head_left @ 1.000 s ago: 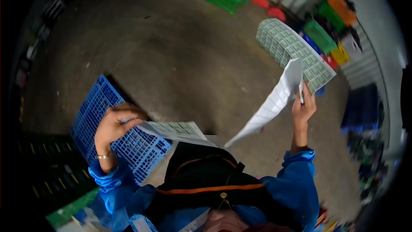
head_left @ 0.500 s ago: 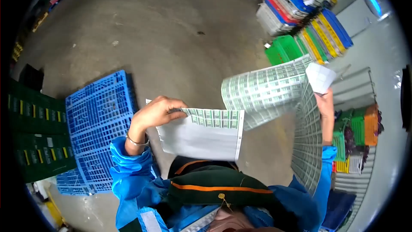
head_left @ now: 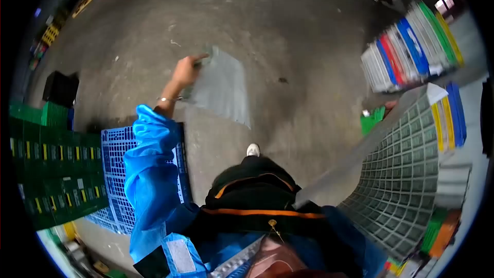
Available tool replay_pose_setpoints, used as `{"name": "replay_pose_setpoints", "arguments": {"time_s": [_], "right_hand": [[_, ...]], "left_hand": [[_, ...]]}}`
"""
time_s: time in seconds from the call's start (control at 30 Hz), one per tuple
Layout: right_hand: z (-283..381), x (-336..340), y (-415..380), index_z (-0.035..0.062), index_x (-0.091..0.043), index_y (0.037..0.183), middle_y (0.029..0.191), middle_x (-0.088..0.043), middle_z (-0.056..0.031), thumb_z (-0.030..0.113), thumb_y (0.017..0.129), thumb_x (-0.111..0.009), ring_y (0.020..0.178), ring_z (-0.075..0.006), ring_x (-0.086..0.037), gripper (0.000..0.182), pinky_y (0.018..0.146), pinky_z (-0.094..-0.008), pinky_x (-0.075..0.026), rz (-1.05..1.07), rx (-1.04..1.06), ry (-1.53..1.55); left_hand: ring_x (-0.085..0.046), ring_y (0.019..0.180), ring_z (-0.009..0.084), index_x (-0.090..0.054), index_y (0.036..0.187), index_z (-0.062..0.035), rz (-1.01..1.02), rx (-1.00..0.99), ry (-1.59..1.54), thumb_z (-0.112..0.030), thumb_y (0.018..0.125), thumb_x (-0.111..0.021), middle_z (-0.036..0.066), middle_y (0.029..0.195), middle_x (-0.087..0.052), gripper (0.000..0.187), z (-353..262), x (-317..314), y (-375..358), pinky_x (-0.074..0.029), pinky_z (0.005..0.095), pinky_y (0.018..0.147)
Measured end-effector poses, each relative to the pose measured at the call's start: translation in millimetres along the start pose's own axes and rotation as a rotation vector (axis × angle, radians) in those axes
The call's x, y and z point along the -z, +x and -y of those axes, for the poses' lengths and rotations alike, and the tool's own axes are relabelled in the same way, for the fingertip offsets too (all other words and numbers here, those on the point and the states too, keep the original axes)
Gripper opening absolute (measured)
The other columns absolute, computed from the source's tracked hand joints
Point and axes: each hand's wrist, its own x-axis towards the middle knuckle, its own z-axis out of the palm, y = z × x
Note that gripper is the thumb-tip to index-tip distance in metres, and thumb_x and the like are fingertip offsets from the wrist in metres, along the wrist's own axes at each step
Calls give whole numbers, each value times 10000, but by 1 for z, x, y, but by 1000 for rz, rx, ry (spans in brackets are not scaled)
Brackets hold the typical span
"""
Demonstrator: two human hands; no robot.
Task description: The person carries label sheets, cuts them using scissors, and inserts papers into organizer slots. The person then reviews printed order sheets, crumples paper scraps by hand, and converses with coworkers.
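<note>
While the left arm reaches out over the floor (head_left: 293,31), the left hand (head_left: 186,72) pinches the far-left corner of a small sheet (head_left: 221,87), its fingers closed on the edge. That sheet hangs pale grey and motion-blurred above the bare concrete, so any print on it cannot be made out.

At the right, a large label sheet (head_left: 401,175) curves down beside the person's body, covered in a regular grid of grey-green labels; the wording on each is too small to read. Only a bit of the right hand (head_left: 390,107) shows past its far edge, and how the fingers stand there cannot be told.

At the near left, dark green crates (head_left: 62,167) carry upright yellow strips and a few small white labels, their lettering illegible. Just right of them lies a blue pallet (head_left: 117,152), partly covered by the blue sleeve (head_left: 152,175). Far right, a crate stack (head_left: 404,49) mixes grey, blue, red and green, with a white, unreadable mark on one blue side.
</note>
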Motion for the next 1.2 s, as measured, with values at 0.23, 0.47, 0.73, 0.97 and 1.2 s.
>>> {"name": "replay_pose_setpoints", "arguments": {"time_s": [0.23, 0.47, 0.73, 0.97, 1.2], "right_hand": [[9, -138, 305, 31, -609, 894, 766, -615, -57, 260, 623, -699, 688, -156, -567, 366, 633, -297, -444, 419, -54, -402], [-70, -220, 609, -2, -649, 856, 821, -645, -80, 213, 636, -725, 774, -140, -577, 317, 714, -270, -432, 514, -71, -435], [-116, -165, 846, -13, -629, 944, 864, -639, -78, 226, 670, -705, 828, -138, -569, 371, 728, -255, -428, 294, -298, -57], [-229, -97, 1062, 13, -620, 993, 901, -627, -58, 279, 717, -674, 828, -138, -568, 387, 721, -276, -431, -171, -152, 135], [-251, -26, 1259, -43, -609, 952, 833, -615, -72, 316, 736, -642, 738, -158, -547, 420, 660, -292, -419, -449, -298, 149]], "left_hand": [[-569, 809, 219, -622, 962, -78, 1, -52, -489, 47, 728, -425, 83, 906, -590, 330, 14, -33, 163, -453, 299, 739], [-480, 1061, 200, -518, 1127, -13, 350, 313, -1043, -261, 884, -342, 118, 1133, -530, 389, 73, -42, 389, -375, 298, 903], [-548, 941, 169, -532, 1119, 27, 927, 142, -754, -163, 841, -516, 113, 1041, -593, 337, 132, -110, 738, -426, 267, 836], [-581, 790, 143, -567, 1015, 58, 525, 451, -896, -151, 844, -529, 100, 913, -623, 273, 171, -212, 986, -464, 253, 670], [-563, 620, 93, -609, 906, 24, 456, 568, -1038, -153, 816, -577, 38, 765, -623, 201, 210, -268, 1217, -444, 219, 558]]}}
